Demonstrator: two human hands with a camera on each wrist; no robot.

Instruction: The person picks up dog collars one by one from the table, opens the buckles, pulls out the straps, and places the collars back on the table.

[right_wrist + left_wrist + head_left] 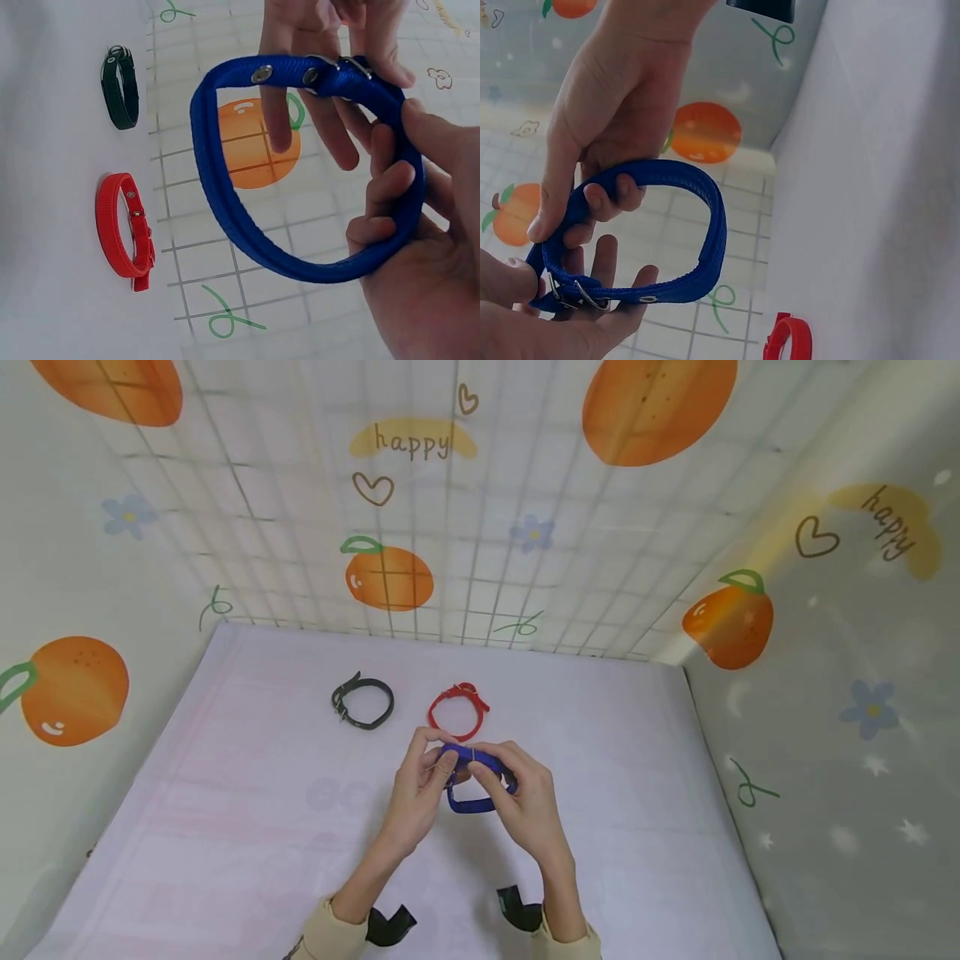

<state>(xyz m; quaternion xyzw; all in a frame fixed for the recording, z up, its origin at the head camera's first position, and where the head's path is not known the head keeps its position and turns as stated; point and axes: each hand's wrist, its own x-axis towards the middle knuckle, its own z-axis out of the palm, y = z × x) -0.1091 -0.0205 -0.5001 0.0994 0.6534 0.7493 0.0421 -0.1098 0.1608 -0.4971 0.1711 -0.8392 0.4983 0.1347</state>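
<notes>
Both hands are meeting over the white-covered table (262, 860), the wrists angling inward from beige sleeves (333, 935). Between them they are holding one blue collar (472, 807) up off the surface, just on the person's side of a red collar (115, 232). Left hand (416, 789) is pinching the strap near its metal fittings (358, 67), thumb pressing on the band, while some of its other fingers are reaching out loosely behind the loop. Right hand (528, 793) is gripping the opposite stretch, its thumb lying along the outside and its fingers curling round the band into the ring.

The blue band is showing a ribbed, woven texture, and it is bowing into a rounded, slightly squared loop; silvery eyelets (262, 73) are catching light along one side. The red collar is lying on the table as a smaller-looking ring, also ribbed and studded with metal, its free end sticking out. A dark collar (112, 94) is lying to its left, well apart, curving into a near circle with a metal buckle. Behind them, a pale backdrop (480, 527) is displaying smooth orange fruit prints over thin grid lines.
</notes>
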